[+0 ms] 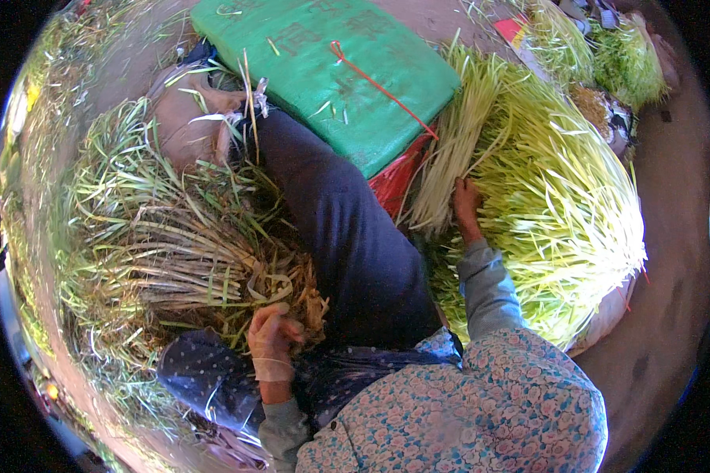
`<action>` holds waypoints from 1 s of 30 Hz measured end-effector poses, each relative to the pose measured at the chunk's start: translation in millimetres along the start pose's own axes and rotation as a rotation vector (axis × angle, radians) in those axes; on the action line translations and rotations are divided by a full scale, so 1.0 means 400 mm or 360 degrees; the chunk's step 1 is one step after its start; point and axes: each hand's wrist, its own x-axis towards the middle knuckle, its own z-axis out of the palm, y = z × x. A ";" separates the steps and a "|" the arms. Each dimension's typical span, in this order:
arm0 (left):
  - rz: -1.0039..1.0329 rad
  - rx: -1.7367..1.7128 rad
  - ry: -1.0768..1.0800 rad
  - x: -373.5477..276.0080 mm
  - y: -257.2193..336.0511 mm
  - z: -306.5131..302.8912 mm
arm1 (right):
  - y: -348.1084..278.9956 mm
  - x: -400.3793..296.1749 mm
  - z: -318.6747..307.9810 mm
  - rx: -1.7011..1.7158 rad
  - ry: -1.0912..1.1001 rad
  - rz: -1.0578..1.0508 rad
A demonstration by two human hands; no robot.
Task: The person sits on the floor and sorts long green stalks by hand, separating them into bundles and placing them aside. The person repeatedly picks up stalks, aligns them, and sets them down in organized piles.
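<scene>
My right hand (467,204) is at the edge of a bundle of long pale stalks (449,154), its fingers bent beside them; whether they grip any stalks is unclear. Under and beside that bundle spreads a large heap of yellow-green leafy stalks (544,195), which look like garlic leaves or chives. My left hand (275,334), seemingly in a thin glove with a band at the wrist, is near my lap with fingers bent. Just above it lies a pale looped strip (270,287), close to a pile of whitish stems (189,260) with dry brown husks (313,301). I cannot make out anything in its fingers.
A green-covered block (343,77) bearing writing lies ahead, a red cord (384,91) across it and red plastic (399,177) below. My dark-trousered leg (355,219) crosses the middle. Loose green leaves (118,159) litter the left. More bundled greens (627,62) are at the upper right.
</scene>
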 end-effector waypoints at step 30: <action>-0.0024 0.0062 0.0048 0.020 -0.009 -0.014 | -0.003 0.022 0.266 0.0003 -0.0215 -0.0326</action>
